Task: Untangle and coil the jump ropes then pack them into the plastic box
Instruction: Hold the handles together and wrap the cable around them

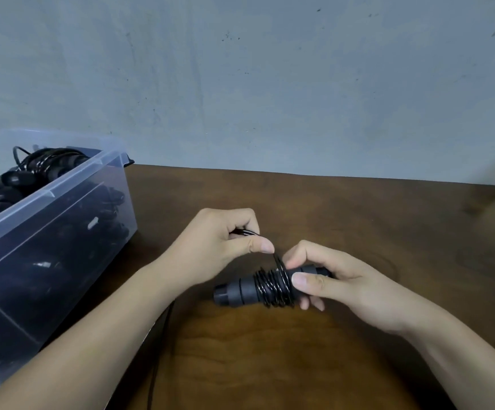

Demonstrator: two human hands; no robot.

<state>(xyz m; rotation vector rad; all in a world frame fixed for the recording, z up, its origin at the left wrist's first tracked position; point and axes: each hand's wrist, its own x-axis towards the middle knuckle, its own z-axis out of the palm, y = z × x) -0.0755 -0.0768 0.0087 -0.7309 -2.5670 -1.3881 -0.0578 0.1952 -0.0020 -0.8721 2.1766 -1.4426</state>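
Clear plastic box (63, 202) sits on the brown worktop (270, 365), with coiled black ropes (48, 162) inside. Right of the box, near it: jump rope handle (234, 290) lying crosswise, black cord (274, 287) wound round its middle in several turns. Right hand (338, 287), farthest from the box, grip clasped round the handle's end, thumb against the coils. Left hand (219, 241), between box and handle, grip pinching the cord's free run (thumb on curled fingers). Slack cord trails down beside the box.
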